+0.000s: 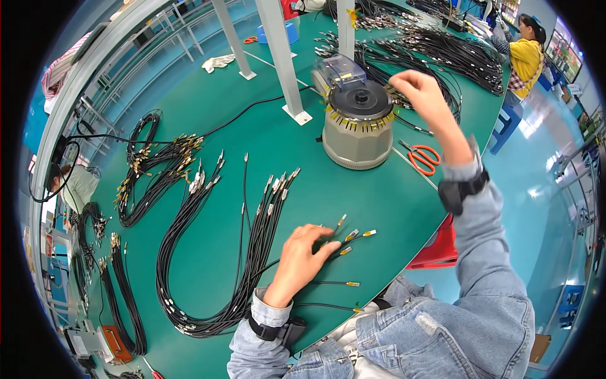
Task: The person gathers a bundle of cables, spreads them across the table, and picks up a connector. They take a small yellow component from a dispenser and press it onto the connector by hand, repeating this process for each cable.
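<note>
Left hand (303, 256) presses thin black cables (334, 243); right hand (416, 91) pinches tape at round dispenser (358, 126).

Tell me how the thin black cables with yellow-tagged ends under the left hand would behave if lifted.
The thin black cables with yellow-tagged ends would probably droop: the neighbouring black cable bundles lie in loose curves on the green table. They look light and thin. The left hand pins several, so freed ends might splay.
</note>
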`<state>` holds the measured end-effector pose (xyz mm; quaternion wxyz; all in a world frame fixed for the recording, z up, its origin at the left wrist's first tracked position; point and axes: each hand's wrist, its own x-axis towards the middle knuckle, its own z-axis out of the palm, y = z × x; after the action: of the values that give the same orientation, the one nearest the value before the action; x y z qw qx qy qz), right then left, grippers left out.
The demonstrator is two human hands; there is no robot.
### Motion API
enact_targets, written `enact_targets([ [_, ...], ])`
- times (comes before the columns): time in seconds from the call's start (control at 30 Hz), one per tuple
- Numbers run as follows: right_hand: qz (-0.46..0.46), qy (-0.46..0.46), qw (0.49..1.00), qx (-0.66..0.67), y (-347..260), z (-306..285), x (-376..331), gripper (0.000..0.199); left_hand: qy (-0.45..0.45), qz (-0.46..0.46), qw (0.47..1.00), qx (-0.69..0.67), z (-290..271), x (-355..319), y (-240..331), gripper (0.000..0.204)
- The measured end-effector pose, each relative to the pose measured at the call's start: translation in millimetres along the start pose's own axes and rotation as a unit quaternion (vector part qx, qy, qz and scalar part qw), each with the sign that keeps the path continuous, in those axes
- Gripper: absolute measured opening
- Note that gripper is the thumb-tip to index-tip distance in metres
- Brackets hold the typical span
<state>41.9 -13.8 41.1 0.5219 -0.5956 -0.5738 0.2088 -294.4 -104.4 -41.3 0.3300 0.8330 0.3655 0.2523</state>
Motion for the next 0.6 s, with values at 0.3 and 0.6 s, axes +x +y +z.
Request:
enact_targets([
  [0.3,0.189,-0.153,0.959,-0.146,7,-13,51,0.038,0.109,-0.089,0.987,0.074,-35,-10,-23,0.018],
  [0.6,0.18,-0.166,0.957,-0.159,7,-18,54,0.021,0.15,-0.154,0.976,0.03,-49,-20,-38,0.013],
])
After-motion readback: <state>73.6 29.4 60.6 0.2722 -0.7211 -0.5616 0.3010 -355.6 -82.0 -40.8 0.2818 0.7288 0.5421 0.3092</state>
